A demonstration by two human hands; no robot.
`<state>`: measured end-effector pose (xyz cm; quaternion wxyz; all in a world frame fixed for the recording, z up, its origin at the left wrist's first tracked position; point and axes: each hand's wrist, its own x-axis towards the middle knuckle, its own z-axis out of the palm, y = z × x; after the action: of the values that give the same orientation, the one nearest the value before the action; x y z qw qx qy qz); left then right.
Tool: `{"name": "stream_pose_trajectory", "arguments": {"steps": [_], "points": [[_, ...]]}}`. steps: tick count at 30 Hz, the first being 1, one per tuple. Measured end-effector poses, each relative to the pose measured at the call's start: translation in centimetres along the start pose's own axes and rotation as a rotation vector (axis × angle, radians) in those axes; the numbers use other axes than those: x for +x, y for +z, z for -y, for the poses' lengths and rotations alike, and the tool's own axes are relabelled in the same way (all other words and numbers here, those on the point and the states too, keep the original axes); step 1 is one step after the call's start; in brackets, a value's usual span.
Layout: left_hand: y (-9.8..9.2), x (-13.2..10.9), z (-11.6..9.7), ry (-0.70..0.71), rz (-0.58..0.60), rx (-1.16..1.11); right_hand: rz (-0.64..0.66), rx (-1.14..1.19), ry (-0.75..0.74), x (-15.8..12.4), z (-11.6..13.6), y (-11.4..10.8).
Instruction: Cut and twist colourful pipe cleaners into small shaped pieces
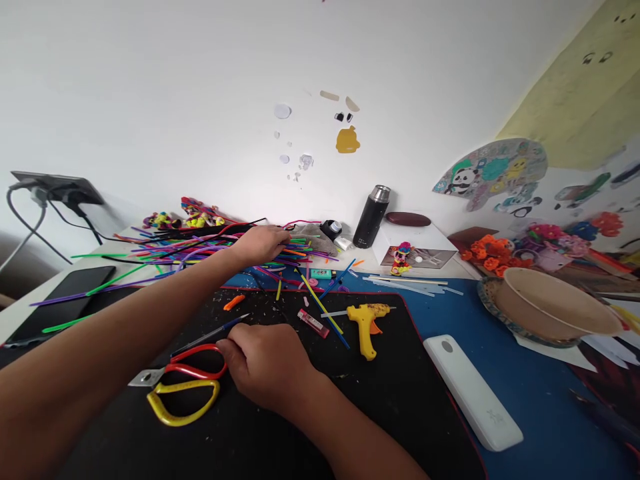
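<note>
My left hand (261, 243) reaches far forward and lies palm down on a pile of coloured pipe cleaners (200, 252), with its fingers stretched over the strands. My right hand (267, 365) rests on the black mat (400, 393) with its fingers curled under. Its knuckles are next to the red and yellow scissors (183, 387). A thin dark blue stick (210, 335) lies just beyond its fingertips. What the curled fingers hold, if anything, is hidden.
A yellow glue gun (369, 325), a small red tube (313, 323) and loose sticks lie on the mat. A white flat case (473, 393) sits on the blue surface, with a paper bowl (555, 310) on the right. At the back stand a black flask (371, 217) and a white box (417, 250). A phone (60, 300) lies at the left.
</note>
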<state>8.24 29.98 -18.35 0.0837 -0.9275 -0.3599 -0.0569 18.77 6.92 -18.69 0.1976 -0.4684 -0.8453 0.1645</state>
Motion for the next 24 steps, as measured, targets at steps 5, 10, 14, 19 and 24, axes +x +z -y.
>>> {"name": "stream_pose_trajectory", "arguments": {"steps": [5,10,14,19,24], "points": [[0.5,0.1,-0.2,0.045,-0.073,0.020,0.038,-0.030,0.000,0.0,0.2,-0.3],[1.1,0.2,0.0,0.137,-0.067,0.057,0.031,-0.030,-0.007,0.0,0.1,0.1],[1.6,0.2,0.0,0.177,-0.074,0.047,0.024,-0.035,-0.016,0.1,0.0,0.4],[2.2,0.5,-0.2,0.203,-0.049,0.050,0.039,-0.051,-0.015,0.1,0.0,0.3],[2.3,0.8,-0.2,0.187,-0.063,0.043,0.069,-0.058,-0.020,0.1,0.1,0.3]]}}
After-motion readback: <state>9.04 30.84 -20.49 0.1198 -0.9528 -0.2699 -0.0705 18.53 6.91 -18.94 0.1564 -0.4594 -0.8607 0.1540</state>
